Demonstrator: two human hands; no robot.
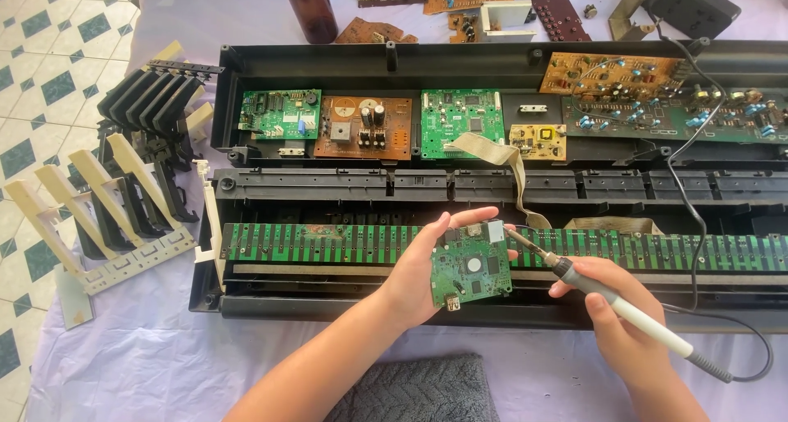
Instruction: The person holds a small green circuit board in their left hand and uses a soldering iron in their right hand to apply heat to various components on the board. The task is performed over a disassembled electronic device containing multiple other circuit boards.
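My left hand (419, 270) holds a small green circuit board (472, 266) upright by its left edge, above the front of an opened black keyboard case (386, 61). My right hand (607, 303) grips a white-handled soldering iron (632, 315) like a pen. Its metal tip (513, 235) touches the board's upper right corner, beside a small silver part. The iron's black cord (759, 364) trails off to the right.
Inside the case lie several green and brown circuit boards (364, 126), a long green contact strip (320, 241) and a beige ribbon cable (509, 163). Removed black and cream key sections (131, 176) stand at the left. A brown bottle (310, 10) and loose boards sit at the back; a grey towel (419, 389) lies near me.
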